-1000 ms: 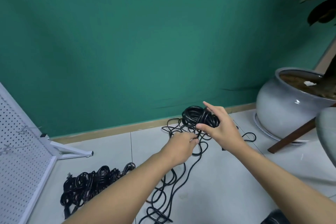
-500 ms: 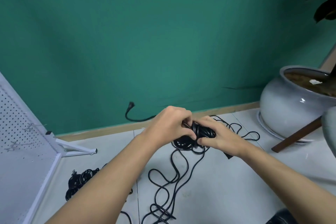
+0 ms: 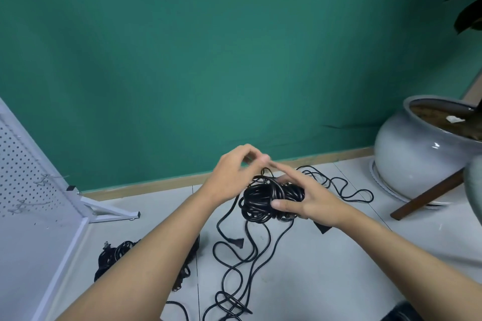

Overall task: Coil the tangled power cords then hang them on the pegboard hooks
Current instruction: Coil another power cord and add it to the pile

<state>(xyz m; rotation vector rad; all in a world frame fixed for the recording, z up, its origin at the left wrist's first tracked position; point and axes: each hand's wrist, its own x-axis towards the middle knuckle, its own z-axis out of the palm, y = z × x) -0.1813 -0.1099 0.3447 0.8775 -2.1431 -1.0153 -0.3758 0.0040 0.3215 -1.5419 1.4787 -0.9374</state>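
At nine o'clock of the view stands the white pegboard (image 3: 23,177), tilted, with thin wire hooks (image 3: 48,180) jutting from its holes and nothing hanging on them. Its white foot (image 3: 112,212) rests on the pale floor (image 3: 326,281). At seven o'clock from the hands, a bundle of black cords (image 3: 114,255) lies on the floor, partly hidden behind the left forearm.

Near the centre, the left grip (image 3: 232,177) is raised at ten o'clock of the coil, its fingers bent and their tips close to the thumb. The tips are blurred, so I cannot tell whether they pinch a strand.

The black coil (image 3: 263,198) is held off the floor, just below and right of the left grip. The right grip (image 3: 310,203) grasps it from three o'clock, with the thumb pressed across the front and the forefinger stretched over the top. From the coil, loose cord (image 3: 234,268) trails to six o'clock in tangled loops across the floor, with a plug (image 3: 238,241) among them. More loops spread toward two o'clock.

At three o'clock of the view sits a grey glazed planter (image 3: 417,159), with a dark wooden leg (image 3: 427,195) slanting in front of it. A green wall (image 3: 208,60) fills the background.
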